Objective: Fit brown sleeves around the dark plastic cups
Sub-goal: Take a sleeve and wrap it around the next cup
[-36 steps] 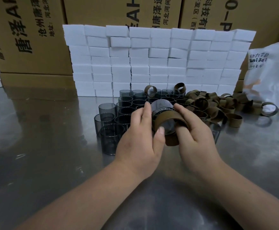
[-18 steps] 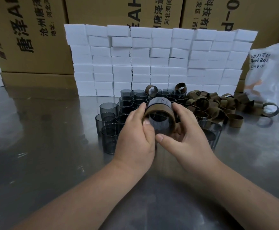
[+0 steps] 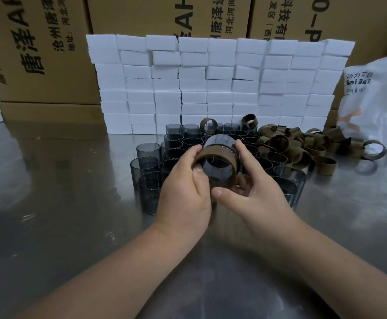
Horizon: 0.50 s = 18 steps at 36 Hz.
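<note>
Hands hold one dark plastic cup (image 3: 221,141) up over the metal table (image 3: 61,203), in front of the other cups. The cup lies on its side & a brown sleeve (image 3: 217,150) goes round the end near the camera. L hand (image 3: 185,194) grips the sleeve's left edge w/ thumb in front & fingers curled over the top. R hand (image 3: 257,199) holds the right side, fingers curled behind the cup. Its thumb sticks out low & maybe does not touch, hard to tell.

Lots more dark cups (image 3: 148,153) stand upright in a tight bunch on the table just behind the hands. Two loose sleeves (image 3: 208,125) sit up on the rims of the back cups. A big pile of brown sleeves (image 3: 303,143) lies right of the bunch, touching it. Behind it all is a wall of white foam blocks (image 3: 210,84), then cardboard boxes (image 3: 38,54) w/ black print. A white plastic bag (image 3: 376,107) is at the far right, near the pile.
</note>
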{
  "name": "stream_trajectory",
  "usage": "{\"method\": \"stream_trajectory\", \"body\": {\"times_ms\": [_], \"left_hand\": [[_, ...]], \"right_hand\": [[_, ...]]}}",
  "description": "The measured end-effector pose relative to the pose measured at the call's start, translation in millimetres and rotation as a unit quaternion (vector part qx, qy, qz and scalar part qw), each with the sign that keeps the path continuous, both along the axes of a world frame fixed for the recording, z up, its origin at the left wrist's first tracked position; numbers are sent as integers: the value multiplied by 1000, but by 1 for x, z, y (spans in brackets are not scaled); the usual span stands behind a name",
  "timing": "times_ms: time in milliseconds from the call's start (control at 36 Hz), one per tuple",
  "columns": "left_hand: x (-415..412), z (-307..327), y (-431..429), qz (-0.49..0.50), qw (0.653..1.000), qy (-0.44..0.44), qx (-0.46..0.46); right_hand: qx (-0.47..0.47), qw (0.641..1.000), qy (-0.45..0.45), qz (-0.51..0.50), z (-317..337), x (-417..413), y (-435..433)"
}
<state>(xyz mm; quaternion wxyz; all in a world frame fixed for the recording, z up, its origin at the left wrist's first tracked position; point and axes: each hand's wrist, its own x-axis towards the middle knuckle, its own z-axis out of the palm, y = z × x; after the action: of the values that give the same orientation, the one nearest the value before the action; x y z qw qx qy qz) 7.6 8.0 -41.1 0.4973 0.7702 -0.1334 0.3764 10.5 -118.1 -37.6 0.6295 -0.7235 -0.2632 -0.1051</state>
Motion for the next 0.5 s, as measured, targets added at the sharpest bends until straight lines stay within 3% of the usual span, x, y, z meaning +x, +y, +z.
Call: {"method": "stream_trajectory", "body": {"times_ms": [500], "left_hand": [[8,1,12,-85,994,-38,50]], "right_hand": [[25,998,10,-57,12,1,-11]]}}
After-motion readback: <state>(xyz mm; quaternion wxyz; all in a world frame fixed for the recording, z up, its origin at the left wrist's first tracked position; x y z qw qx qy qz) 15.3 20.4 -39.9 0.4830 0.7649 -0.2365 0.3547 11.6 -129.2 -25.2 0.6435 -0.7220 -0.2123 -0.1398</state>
